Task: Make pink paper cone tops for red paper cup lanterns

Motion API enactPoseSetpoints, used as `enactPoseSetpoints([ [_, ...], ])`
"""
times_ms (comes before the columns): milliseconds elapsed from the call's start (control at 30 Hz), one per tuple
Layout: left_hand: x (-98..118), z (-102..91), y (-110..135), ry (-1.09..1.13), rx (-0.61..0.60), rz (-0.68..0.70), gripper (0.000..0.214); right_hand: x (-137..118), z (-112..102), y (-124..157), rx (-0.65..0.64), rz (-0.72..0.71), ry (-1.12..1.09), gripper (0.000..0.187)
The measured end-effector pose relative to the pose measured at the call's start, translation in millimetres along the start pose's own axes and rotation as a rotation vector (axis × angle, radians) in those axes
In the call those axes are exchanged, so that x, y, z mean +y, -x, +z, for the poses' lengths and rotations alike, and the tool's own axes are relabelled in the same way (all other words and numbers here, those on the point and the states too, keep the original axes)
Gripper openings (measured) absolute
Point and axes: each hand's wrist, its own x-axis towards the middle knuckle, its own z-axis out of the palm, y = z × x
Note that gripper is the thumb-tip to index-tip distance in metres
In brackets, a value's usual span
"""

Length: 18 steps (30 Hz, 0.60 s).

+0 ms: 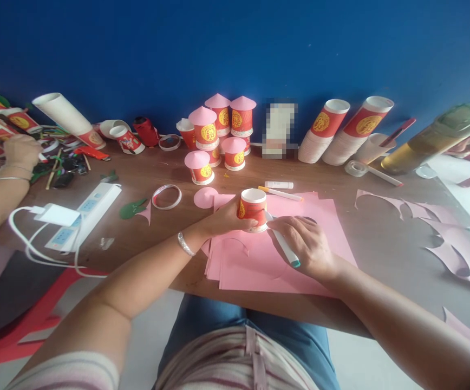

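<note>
My left hand (223,218) is wrapped round a red paper cup (253,208) with a yellow emblem, standing upside down on a stack of pink paper sheets (324,225). My right hand (306,241) grips a white marker (284,246) with a green end, its tip at the cup's base on the right. A faint curved line shows on the pink sheet below the cup.
Several red cups with pink cone lids (202,162) stand at the back, cup stacks (328,132) to the right. A pink paper disc (205,197), tape rings (167,196), a glue stick (279,185), a power strip (84,214) and pink offcuts (454,244) lie around. Another person's hand (19,154) works at far left.
</note>
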Motion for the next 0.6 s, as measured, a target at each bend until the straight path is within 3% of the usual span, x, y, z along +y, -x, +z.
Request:
enactPoseSetpoints([
  [267,1.8,-2.8,1.8,-0.076,0.007,-0.002,0.035,-5.0,-4.1,-8.6,0.106,-0.109,0.043,0.022],
  [500,-2.0,0.5,1.7,-0.082,0.265,0.016,0.048,-6.4,-0.1,-5.1,0.109,-0.142,0.027,0.019],
  [600,-3.8,2.0,1.7,-0.102,0.267,0.053,0.047,-6.0,1.2,-3.7,0.098,-0.137,0.016,0.023],
])
